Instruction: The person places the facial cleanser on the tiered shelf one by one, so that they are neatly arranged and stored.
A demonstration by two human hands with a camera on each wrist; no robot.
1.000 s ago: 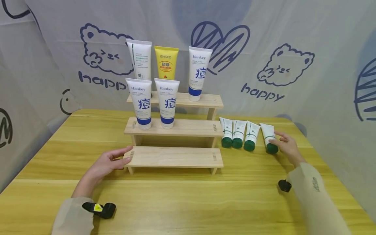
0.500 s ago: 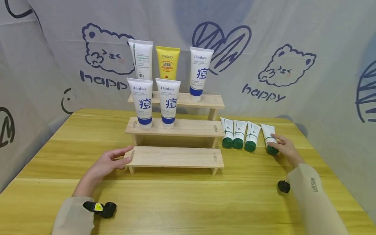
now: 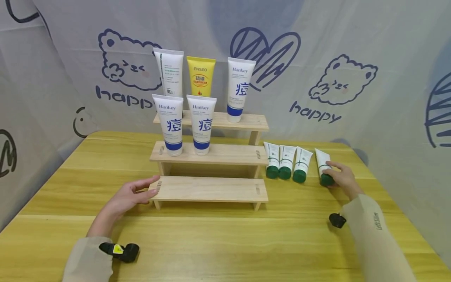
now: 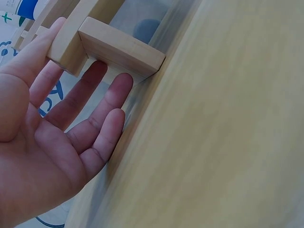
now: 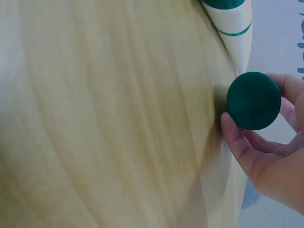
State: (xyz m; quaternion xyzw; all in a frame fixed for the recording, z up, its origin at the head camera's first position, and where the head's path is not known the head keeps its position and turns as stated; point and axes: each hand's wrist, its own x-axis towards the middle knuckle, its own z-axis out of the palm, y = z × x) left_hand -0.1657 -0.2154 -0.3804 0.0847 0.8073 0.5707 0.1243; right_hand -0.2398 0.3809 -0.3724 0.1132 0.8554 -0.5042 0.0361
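Observation:
At the left end of the wooden display stand's lowest step (image 3: 211, 188), my left hand (image 3: 127, 196) touches the wood with thumb and index finger. Its other fingers extend loosely beside the stand's leg (image 4: 121, 50) in the left wrist view. On the right, my right hand (image 3: 342, 179) grips a white squeeze tube (image 3: 322, 158) near its green cap (image 5: 254, 100), thumb on one side and fingers on the other. Left of that tube lie three similar white tubes with green caps, the nearest one (image 3: 303, 160) a short gap away.
Two white-and-blue tubes (image 3: 202, 125) stand on the middle step (image 3: 232, 153). The top step (image 3: 251, 120) bears a white tube (image 3: 172, 72), a yellow tube (image 3: 201, 76) and another white-and-blue tube (image 3: 239, 88). A printed cloth (image 3: 334, 35) hangs behind the table (image 3: 218, 243).
My right hand has closed its fingers on the rightmost green-capped tube, which has shifted and turned slightly. My left hand stays at the stand's lowest step.

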